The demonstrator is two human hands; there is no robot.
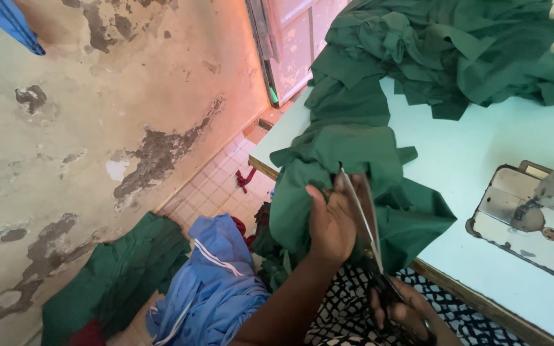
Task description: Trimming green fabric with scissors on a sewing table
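The big pile of green cloth (444, 51) on the pale table (482, 147) looks uncut, so most work seems left. The piece (354, 186) you work on hangs soft and creased over the table edge. Your left hand (329, 224) grips it tight. Your right hand (411, 314) is closed on long shiny scissors (367, 230) (blades slightly apart), and the cut looks just started.
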